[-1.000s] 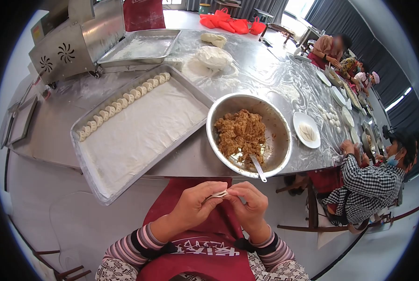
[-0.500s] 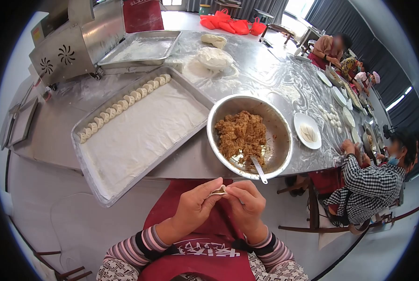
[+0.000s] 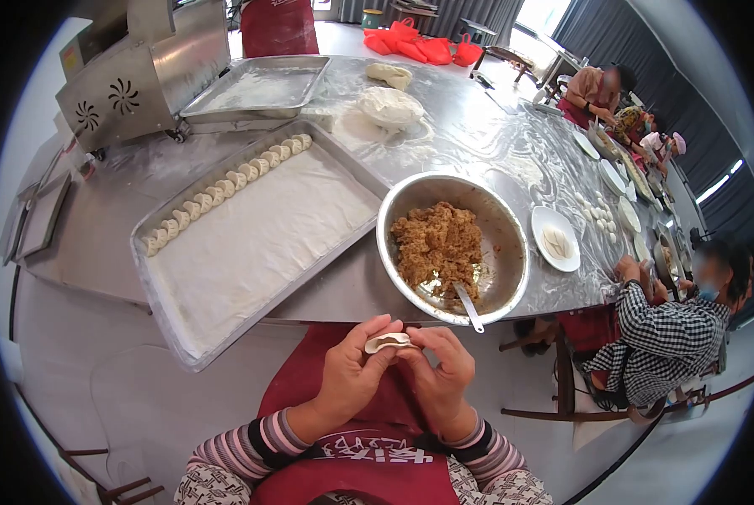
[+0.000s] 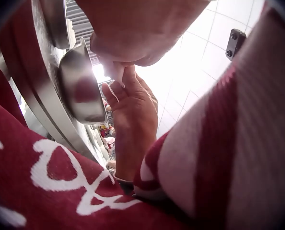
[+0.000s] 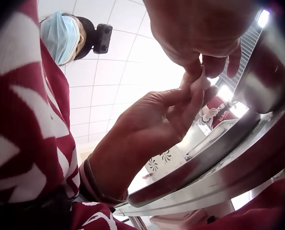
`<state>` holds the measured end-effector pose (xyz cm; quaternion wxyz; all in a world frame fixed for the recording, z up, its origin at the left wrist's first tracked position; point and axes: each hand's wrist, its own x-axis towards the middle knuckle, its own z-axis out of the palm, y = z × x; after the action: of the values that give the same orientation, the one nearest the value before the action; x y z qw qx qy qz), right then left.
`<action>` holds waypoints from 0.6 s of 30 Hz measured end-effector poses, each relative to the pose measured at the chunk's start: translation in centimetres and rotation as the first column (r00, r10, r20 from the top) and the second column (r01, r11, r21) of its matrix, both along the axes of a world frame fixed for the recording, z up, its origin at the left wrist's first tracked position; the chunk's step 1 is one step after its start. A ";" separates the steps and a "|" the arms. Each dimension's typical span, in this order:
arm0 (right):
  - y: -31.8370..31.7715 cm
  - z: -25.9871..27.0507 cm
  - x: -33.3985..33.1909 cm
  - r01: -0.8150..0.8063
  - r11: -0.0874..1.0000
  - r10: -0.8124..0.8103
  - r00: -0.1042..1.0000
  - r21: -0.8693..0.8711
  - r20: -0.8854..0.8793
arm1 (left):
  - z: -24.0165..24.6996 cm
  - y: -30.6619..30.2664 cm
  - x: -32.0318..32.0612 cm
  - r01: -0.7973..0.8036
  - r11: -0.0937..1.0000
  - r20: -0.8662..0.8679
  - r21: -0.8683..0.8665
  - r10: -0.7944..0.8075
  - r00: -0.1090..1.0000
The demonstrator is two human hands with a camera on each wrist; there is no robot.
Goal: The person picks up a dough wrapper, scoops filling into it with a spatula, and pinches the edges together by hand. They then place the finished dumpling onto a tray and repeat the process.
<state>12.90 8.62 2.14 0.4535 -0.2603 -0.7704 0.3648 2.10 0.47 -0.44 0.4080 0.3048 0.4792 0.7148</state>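
In the head view I see a person at the near edge of the steel table (image 3: 330, 296), both hands just short of it, in front of a red apron (image 3: 351, 484). The left hand (image 3: 350, 374) pinches one end of a dumpling (image 3: 387, 342) between thumb and fingers; the right hand (image 3: 441, 370) pinches the other. The dumpling's mouth is parted, brown inside. A tray (image 3: 259, 261) juts past the table's near edge, with a row of finished dumplings (image 3: 225, 188) along its far-left side. Beside the tray, also by the near edge, stands a bowl (image 3: 505, 252) of filling (image 3: 436, 242), a spoon (image 3: 469, 308) leaning on its rim. Right of the bowl, a plate (image 3: 545, 217) carries wrappers (image 3: 555, 241). Dough (image 3: 389, 108) lies toward the far edge.

In the left wrist view, the left hand looms at the top, its fingertips mostly hidden; the right hand's fingers meet it at the dumpling's pale edge. The bowl stands beyond.

In the right wrist view, the dumpling sits between both hands' fingertips, near the bowl, and a blue mask (image 5: 61, 36) shows in the top left corner.
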 end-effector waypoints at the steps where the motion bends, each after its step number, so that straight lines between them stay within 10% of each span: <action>1: 0.0 -0.2 0.1 0.000 1.000 0.000 1.000 -0.002 0.000 | 0.1 -0.1 -0.1 0.000 1.000 0.000 -0.002 0.000 1.000; 3: 0.4 -0.8 0.4 -0.047 0.999 0.046 0.998 0.018 0.037 | 0.6 -0.2 -0.4 -0.067 0.998 -0.461 -0.001 0.059 0.885; 6: 1.3 -1.1 0.4 -0.048 0.957 0.035 0.998 0.286 0.052 | 1.0 -0.3 -1.0 0.000 1.000 -0.570 -0.009 -0.005 0.822; 13: 1.6 -0.6 0.8 -0.118 0.941 0.118 0.993 0.317 0.018 | 1.0 -0.2 -2.4 0.146 0.983 -0.785 0.114 -0.001 0.619; 16: 1.1 -0.7 0.6 -0.090 0.950 0.100 0.995 0.299 -0.017 | 1.6 -0.2 -1.7 0.184 0.983 -0.503 -0.024 -0.171 0.847; 18: 0.7 -1.1 0.3 0.004 0.975 0.008 0.998 0.222 -0.056 | 0.2 -0.1 -0.4 0.178 0.981 0.014 0.083 -0.180 0.984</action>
<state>13.16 9.32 0.99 0.5009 -0.1969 -0.7935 0.2843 1.74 0.38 -0.25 0.4630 0.3552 0.4158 0.6976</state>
